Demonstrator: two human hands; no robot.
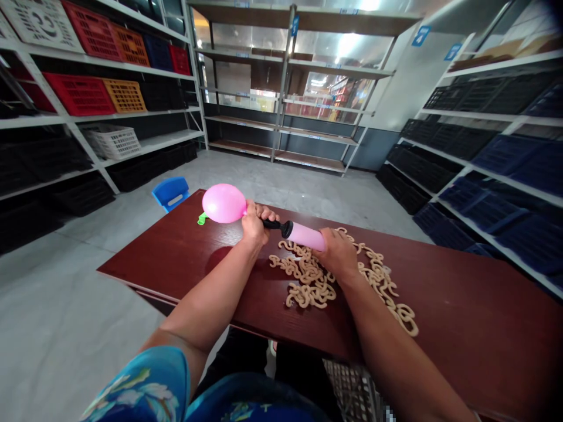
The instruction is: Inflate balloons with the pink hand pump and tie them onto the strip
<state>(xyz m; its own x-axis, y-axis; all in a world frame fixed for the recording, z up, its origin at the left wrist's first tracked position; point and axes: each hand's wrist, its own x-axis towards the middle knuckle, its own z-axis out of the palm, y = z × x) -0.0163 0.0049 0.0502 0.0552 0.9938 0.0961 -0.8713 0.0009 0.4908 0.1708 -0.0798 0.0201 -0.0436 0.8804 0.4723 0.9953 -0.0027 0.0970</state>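
Note:
A partly blown-up pink balloon (223,203) sits on the black nozzle of a pink hand pump (303,235). My left hand (255,223) is closed round the balloon's neck and the nozzle. My right hand (338,253) is wrapped round the rear end of the pump barrel. Both are held just above the dark red table (185,258). Under the pump lies a heap of tan curly pieces (314,281). A small green object (202,219) lies on the table beneath the balloon's left end.
A blue chair (171,192) stands beyond the table's far left corner. Shelving with red, orange, white and black crates (79,94) lines the left wall; dark crates (484,146) fill the right shelves. A basket (352,392) shows under the table's near edge.

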